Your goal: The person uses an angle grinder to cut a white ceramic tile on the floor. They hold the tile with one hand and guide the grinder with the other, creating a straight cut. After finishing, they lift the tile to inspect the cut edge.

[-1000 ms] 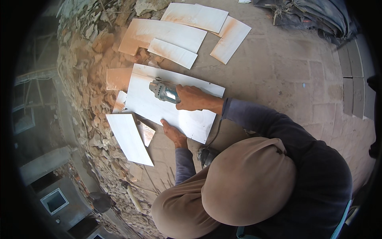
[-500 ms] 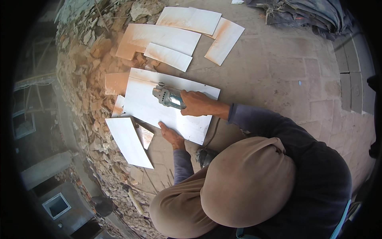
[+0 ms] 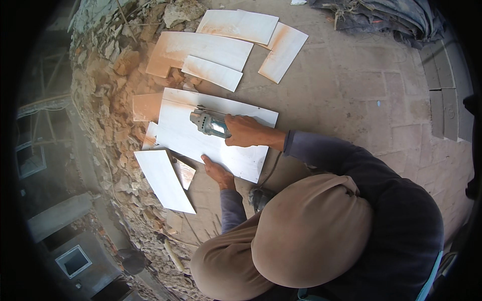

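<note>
A large white tile (image 3: pixel 183 125) lies in front of me, with a thin line and reddish dust along its far side. My right hand (image 3: pixel 243 131) is wrapped around the body of a grey and teal angle grinder (image 3: pixel 210 124). The grinder's head rests over that line; its disc is mostly hidden. At the tile's near edge, my left hand (image 3: pixel 218 172) grips the rim, thumb on top and the other fingers largely out of sight below. A dark power cord (image 3: pixel 273 168) runs back from near my right hand.
Cut white tile pieces (image 3: pixel 221 47) lie beyond the large tile, and another white piece (image 3: pixel 165 180) rests to its left. Broken rubble (image 3: pixel 115 85) covers the left side. Folded dark sheeting (image 3: pixel 381 20) and stacked grey slabs (image 3: pixel 444 95) stand at the right.
The angle grinder and my right hand have shifted slightly left along the line on the tile. My left hand keeps its hold on the near edge.
</note>
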`<state>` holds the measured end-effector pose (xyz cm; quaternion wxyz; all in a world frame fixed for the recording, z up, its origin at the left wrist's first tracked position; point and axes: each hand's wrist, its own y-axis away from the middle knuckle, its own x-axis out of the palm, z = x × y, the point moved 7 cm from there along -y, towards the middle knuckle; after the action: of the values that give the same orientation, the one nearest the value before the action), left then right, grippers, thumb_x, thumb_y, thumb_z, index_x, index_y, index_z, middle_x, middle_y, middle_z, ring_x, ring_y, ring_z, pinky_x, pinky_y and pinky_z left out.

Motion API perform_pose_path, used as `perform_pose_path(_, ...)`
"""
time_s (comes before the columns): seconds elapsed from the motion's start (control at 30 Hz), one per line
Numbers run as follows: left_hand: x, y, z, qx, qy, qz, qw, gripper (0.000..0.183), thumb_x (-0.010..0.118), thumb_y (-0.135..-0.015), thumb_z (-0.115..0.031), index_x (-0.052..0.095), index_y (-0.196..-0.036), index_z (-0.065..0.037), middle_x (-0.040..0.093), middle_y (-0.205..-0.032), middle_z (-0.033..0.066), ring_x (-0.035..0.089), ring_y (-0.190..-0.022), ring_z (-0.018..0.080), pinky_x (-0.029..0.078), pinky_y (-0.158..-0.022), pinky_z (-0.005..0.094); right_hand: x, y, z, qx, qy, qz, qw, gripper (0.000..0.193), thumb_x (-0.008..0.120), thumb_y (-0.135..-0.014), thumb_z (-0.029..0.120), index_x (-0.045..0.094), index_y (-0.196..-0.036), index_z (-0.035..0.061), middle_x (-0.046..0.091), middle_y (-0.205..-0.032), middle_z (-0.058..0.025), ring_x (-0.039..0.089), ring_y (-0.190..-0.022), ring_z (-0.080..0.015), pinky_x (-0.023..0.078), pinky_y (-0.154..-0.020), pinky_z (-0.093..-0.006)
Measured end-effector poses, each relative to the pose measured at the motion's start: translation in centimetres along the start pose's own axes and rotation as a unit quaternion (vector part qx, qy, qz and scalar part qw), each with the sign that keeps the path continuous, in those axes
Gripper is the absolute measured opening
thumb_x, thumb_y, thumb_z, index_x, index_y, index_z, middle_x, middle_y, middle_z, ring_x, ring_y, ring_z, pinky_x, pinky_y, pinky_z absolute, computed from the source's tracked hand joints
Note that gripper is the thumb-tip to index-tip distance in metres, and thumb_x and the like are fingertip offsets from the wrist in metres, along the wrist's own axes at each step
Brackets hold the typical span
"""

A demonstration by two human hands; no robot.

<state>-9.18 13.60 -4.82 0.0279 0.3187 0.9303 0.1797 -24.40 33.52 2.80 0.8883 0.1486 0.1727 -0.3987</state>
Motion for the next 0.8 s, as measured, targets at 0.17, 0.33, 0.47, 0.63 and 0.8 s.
perform_pose_path(0.17, 0.1, 0.2, -0.2, 0.011, -0.011, -0.006, 1.0, 0.068, 0.051, -0.112, -0.048, 0.045, -0.147, 0.011, 0.058, -0.141, 0.0208, 0.06, -0.126, 0.0296, 0.047, -0.111, 0.041, 0.6, -2.8, 0.7, -0.011, -0.004, -0.004, 1.0, 0.054, 0.075, -0.076, 0.022, 0.056, -0.11, -0.0161, 0.071, -0.087, -0.0325, 0.073, -0.082, -0.0489, 0.059, -0.076, -0.0516)
perform_pose_path(0.33, -0.1, -0.1, 0.0, 0.011, -0.015, -0.011, 1.0, 0.068, 0.05, -0.112, -0.047, 0.045, -0.147, 0.011, 0.058, -0.142, 0.0203, 0.059, -0.127, 0.029, 0.046, -0.112, 0.0401, 1.0, -5.1, 1.2, -0.002, 0.002, 0.003, 1.0, 0.057, 0.076, -0.076, 0.022, 0.057, -0.112, -0.0168, 0.071, -0.087, -0.0321, 0.074, -0.083, -0.0488, 0.06, -0.077, -0.0513)
perform_pose_path(0.47, -0.3, -0.3, 0.2, 0.008, 0.008, -0.003, 1.0, 0.069, 0.05, -0.113, -0.047, 0.045, -0.149, 0.011, 0.056, -0.144, 0.0199, 0.057, -0.129, 0.0285, 0.045, -0.113, 0.0396, 1.1, -5.1, 1.2, 0.003, 0.0, 0.001, 1.0, 0.056, 0.077, -0.076, 0.022, 0.057, -0.111, -0.0163, 0.072, -0.088, -0.0326, 0.074, -0.086, -0.0483, 0.061, -0.078, -0.0509)
perform_pose_path(0.63, -0.4, -0.5, 0.3, 0.016, -0.022, -0.001, 1.0, 0.071, 0.047, -0.113, -0.048, 0.042, -0.152, 0.011, 0.054, -0.148, 0.0205, 0.056, -0.131, 0.0286, 0.043, -0.115, 0.0394, 0.7, -3.9, 0.9, 0.004, -0.01, 0.002, 1.0, 0.056, 0.077, -0.076, 0.022, 0.056, -0.112, -0.0161, 0.071, -0.09, -0.0331, 0.074, -0.086, -0.0483, 0.06, -0.078, -0.0516)
perform_pose_path(0.8, -0.5, -0.3, 0.4, 0.01, -0.025, -0.008, 1.0, 0.072, 0.046, -0.113, -0.048, 0.041, -0.154, 0.011, 0.053, -0.15, 0.0205, 0.055, -0.133, 0.0289, 0.043, -0.115, 0.0394, 0.2, -2.4, 0.6, 0.005, -0.008, 0.014, 1.0, 0.056, 0.076, -0.076, 0.022, 0.056, -0.112, -0.0157, 0.071, -0.091, -0.0335, 0.073, -0.085, -0.0486, 0.06, -0.078, -0.0523)
